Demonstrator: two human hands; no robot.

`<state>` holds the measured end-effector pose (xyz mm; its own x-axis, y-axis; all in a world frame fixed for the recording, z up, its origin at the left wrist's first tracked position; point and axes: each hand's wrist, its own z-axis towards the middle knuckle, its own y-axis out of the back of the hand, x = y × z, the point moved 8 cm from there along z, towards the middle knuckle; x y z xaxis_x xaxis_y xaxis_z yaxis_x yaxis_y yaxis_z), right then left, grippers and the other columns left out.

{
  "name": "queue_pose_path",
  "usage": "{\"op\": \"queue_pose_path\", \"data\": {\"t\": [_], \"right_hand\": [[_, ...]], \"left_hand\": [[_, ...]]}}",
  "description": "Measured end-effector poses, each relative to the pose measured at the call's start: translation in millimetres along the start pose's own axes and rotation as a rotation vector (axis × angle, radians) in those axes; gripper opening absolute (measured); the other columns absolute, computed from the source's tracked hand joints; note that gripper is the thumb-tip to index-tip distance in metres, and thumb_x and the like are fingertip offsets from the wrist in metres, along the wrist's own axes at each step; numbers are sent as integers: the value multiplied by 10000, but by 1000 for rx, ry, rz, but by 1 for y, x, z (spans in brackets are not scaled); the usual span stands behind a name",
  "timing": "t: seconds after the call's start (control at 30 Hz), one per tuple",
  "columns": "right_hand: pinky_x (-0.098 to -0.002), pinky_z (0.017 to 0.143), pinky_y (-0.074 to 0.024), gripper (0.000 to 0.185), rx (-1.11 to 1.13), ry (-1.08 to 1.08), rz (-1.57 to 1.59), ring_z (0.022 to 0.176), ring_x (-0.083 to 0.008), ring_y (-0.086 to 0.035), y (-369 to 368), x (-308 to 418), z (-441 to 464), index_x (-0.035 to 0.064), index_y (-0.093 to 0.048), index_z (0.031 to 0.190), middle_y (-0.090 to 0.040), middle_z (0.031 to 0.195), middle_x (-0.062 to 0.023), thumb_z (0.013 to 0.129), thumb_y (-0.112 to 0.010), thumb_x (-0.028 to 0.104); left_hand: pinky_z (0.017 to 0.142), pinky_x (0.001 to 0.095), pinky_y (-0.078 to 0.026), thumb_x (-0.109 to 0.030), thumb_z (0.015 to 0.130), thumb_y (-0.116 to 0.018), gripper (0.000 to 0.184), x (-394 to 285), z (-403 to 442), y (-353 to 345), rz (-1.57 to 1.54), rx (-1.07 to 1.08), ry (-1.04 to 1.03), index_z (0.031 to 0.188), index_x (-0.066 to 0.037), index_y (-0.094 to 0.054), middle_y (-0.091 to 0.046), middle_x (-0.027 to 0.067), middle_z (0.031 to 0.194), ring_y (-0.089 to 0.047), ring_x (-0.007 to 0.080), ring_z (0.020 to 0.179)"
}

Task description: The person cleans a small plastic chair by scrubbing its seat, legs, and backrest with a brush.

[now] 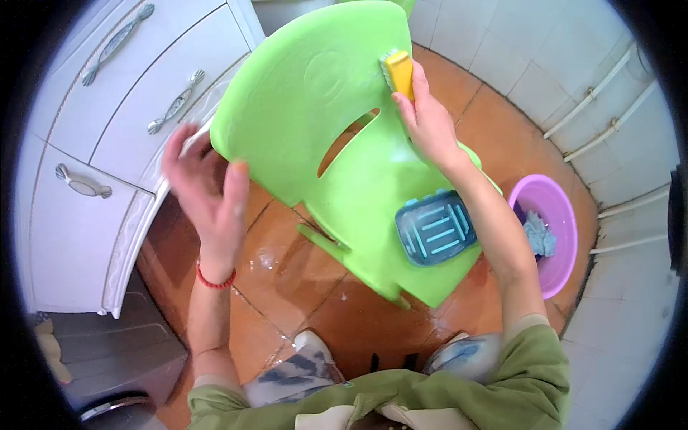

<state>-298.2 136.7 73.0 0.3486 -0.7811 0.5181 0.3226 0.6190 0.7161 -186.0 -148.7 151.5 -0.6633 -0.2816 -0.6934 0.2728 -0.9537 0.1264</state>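
Observation:
A bright green plastic chair point(287, 107) stands before me, its backrest facing up toward the camera. My right hand point(430, 122) grips a yellow scrub brush point(399, 73), with the white bristles at the right edge of the backrest. Beside the backrest's left edge is my left hand point(208, 190), fingers apart and slightly blurred; I cannot tell whether its fingertips touch the chair. On the seat lies a dark blue soap dish point(435, 228) with light blue ridges, partly hidden behind my right forearm.
To the right, a purple basin point(566, 269) holds a blue cloth point(537, 235). A white cabinet point(79, 136) with drawer handles stands at left, above a grey box-like object point(115, 351). Pipes point(616, 125) run along the tiled wall. Wet spots mark the orange tiled floor point(279, 301).

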Motion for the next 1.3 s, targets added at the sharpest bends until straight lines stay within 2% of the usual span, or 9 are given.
{"op": "queue_pose_path", "data": {"t": [0.2,0.3,0.53,0.67,0.83,0.97,1.1,1.2,1.3], "right_hand": [[-506,672,-492,560,126,141,-92,756,-467,-597,-29,7,-10,9,-152,1296,-591,846,-296,950,-464,319],[-501,672,-491,489,344,-267,162,797,-462,-610,-27,29,-10,47,-174,1263,-588,861,-310,956,-460,299],[-495,570,-471,468,517,407,341,630,-426,-589,-49,133,-95,-17,-218,1203,-563,686,-249,946,-485,271],[-487,566,-482,440,623,206,312,627,-422,-592,-64,112,-69,-26,-252,1170,-558,652,-238,957,-452,304],[-505,588,-479,433,116,-324,379,656,-439,-596,-54,29,-11,-32,-270,1101,-588,723,-276,942,-463,321],[-512,605,-477,432,500,-67,496,665,-455,-592,-79,114,-70,-14,-284,1102,-600,797,-295,932,-481,332],[-519,588,-472,438,384,362,537,636,-458,-582,-63,141,-92,35,-271,1182,-605,808,-286,937,-467,340],[-491,573,-498,402,336,199,80,659,-413,-617,-95,89,-21,13,-311,1123,-619,770,-252,956,-429,359],[-482,531,-489,416,224,-106,320,636,-386,-622,-86,66,-3,-8,-330,1064,-612,698,-221,962,-413,386]], "left_hand": [[877,256,-395,-280,1004,-430,409,18,2,-23,89,124,152,1263,35,-460,-561,78,1134,-502,122,1013],[822,253,-413,-259,1002,-432,380,12,0,-23,85,130,155,1223,46,-482,-581,71,1071,-519,113,938],[759,254,-443,-276,1006,-398,388,-18,-35,-1,108,116,149,1185,56,-487,-593,87,1044,-546,124,886],[772,267,-453,-320,1009,-372,434,-29,-43,3,176,113,116,1188,60,-481,-583,104,1078,-558,145,907],[760,271,-459,-323,1008,-376,434,-28,-42,1,207,178,68,1197,56,-470,-586,104,1062,-564,147,906],[707,277,-460,-340,998,-397,440,-24,-45,2,177,90,75,1186,52,-467,-585,99,1029,-564,149,872],[766,279,-456,-313,998,-404,426,-18,-47,9,114,58,136,1197,56,-473,-582,112,1082,-566,156,930],[824,295,-460,-296,996,-412,419,-23,-46,12,254,67,133,1224,52,-460,-564,124,1148,-558,170,992],[853,318,-442,-349,968,-448,483,-25,-43,7,149,64,408,1244,47,-449,-553,125,1143,-538,187,1019]]}}
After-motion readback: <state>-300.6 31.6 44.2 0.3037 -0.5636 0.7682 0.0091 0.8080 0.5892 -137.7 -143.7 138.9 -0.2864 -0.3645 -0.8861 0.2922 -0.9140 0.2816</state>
